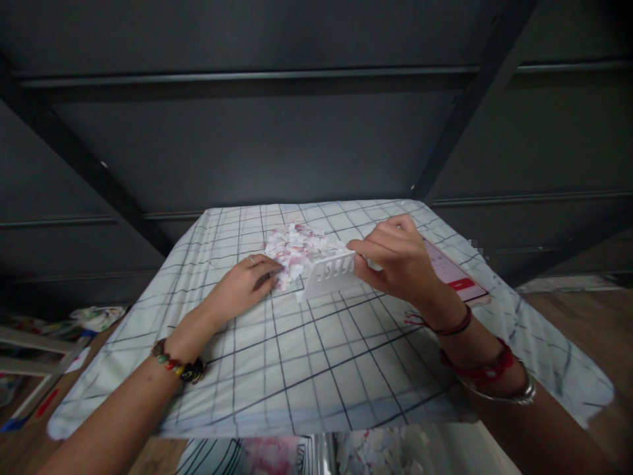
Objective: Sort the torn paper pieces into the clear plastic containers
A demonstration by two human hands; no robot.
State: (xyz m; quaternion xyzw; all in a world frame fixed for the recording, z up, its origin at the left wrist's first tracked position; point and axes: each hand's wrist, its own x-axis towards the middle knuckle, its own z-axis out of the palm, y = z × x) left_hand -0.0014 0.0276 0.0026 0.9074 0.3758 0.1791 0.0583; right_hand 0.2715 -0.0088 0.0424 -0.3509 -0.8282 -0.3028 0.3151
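Paper scraps (295,245) heaped on gridded tablecloth (316,356). Left hand (251,280) curled at heap's left edge, grip unclear; right hand (393,257) pinches white slotted plastic piece (329,282) beside heap.

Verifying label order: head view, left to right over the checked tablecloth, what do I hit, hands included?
Left hand → pile of paper scraps → white slotted plastic piece → right hand → device with a pink-and-red screen.

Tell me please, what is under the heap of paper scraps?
The checked tablecloth shows beside the paper scraps; what lies directly beneath them is covered and cannot be seen.
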